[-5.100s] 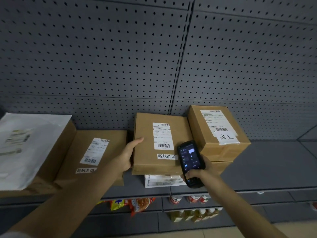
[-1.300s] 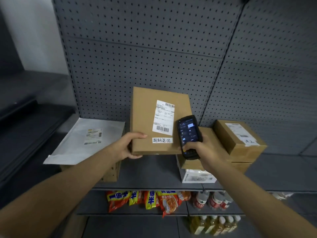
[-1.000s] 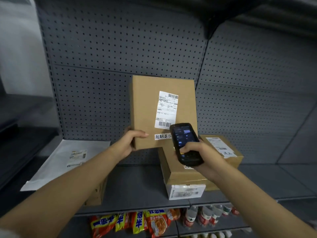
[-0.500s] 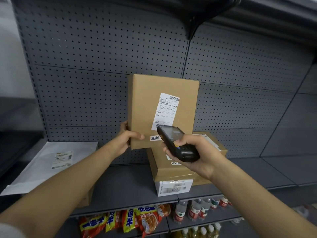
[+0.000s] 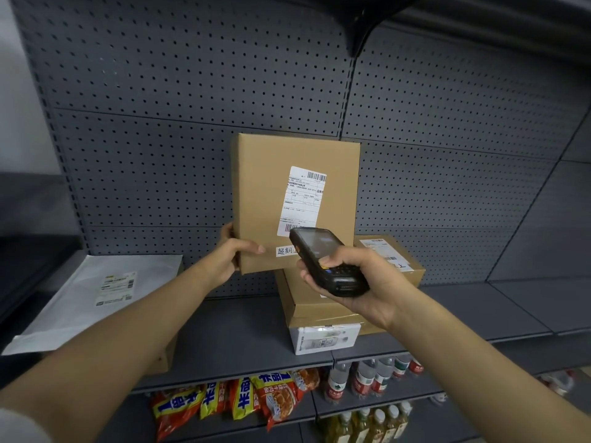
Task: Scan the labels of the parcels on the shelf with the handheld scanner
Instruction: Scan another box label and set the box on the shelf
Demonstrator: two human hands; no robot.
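My left hand (image 5: pixel 228 255) grips the lower left corner of a flat brown parcel (image 5: pixel 271 193), held upright above the shelf (image 5: pixel 230 340). A white shipping label (image 5: pixel 302 199) with barcodes faces me, and a small handwritten sticker sits below it. My right hand (image 5: pixel 361 279) holds the black handheld scanner (image 5: pixel 326 260), tilted with its head against the label's lower barcode. The scanner hides that barcode's right part. Behind my right hand lie stacked brown parcels (image 5: pixel 319 308) on a white box (image 5: pixel 324 340), with another labelled parcel (image 5: pixel 390 257) at their right.
A white mailer bag (image 5: pixel 96 298) rests on a brown box at the left. The grey pegboard wall (image 5: pixel 192 91) backs the shelf. Snack packets (image 5: pixel 236 401) and bottles (image 5: pixel 367 378) fill the lower shelves. A shelf bracket (image 5: pixel 364 27) juts out overhead.
I lifted the parcel from the shelf to an upright position. The scanner tipped from screen-facing-me to pointing at the label and moved closer to the lower barcode.
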